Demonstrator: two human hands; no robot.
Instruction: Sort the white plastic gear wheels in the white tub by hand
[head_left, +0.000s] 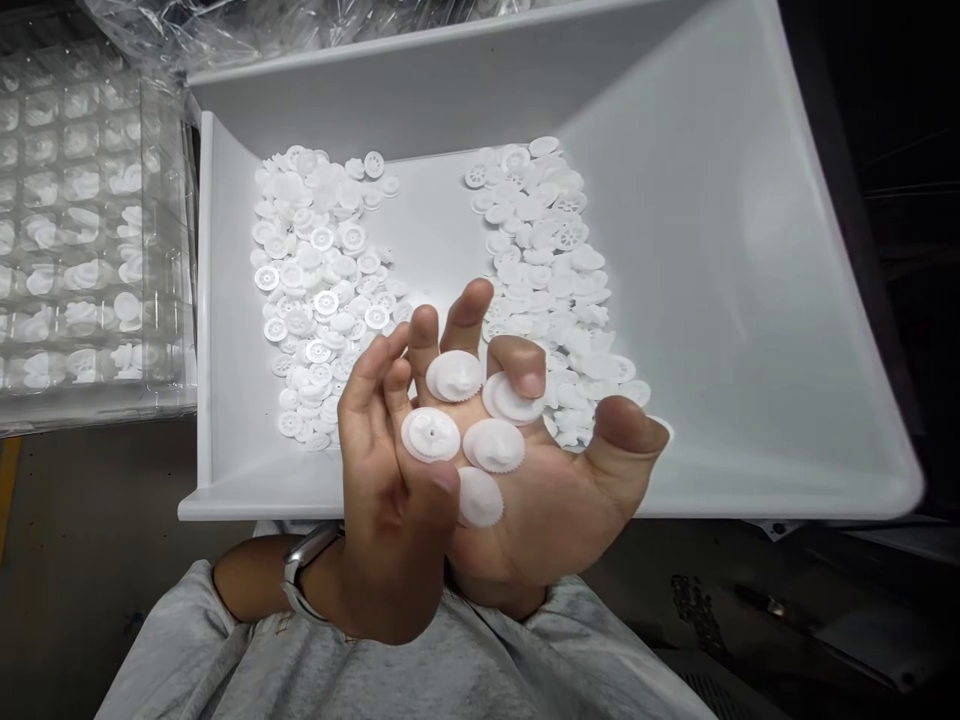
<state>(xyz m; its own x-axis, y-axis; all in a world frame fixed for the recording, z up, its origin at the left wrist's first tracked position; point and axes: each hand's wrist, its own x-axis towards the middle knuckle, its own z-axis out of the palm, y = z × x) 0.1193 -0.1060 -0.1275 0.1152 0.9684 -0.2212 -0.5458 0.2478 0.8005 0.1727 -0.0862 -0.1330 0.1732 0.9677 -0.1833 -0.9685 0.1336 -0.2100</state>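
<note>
My right hand [555, 500] is held palm up over the front rim of a white bin [712, 300], fingers partly curled. Several white plastic gears [493, 445] lie on its palm and fingers. My left hand [379, 520], with a watch [304, 565] on the wrist, reaches across it and pinches one white gear [430, 435] between thumb and fingertips. Inside the bin, beyond my hands, lie two heaps of the same gears: a left heap [319, 290] and a right heap [544, 260].
A clear plastic tray [82, 240] with many small cells, each with a white part in it, lies left of the bin. Crumpled clear plastic film [225, 30] sits behind the bin. Dark table and dark objects [750, 610] lie at lower right. My grey shirt [225, 660] fills the bottom.
</note>
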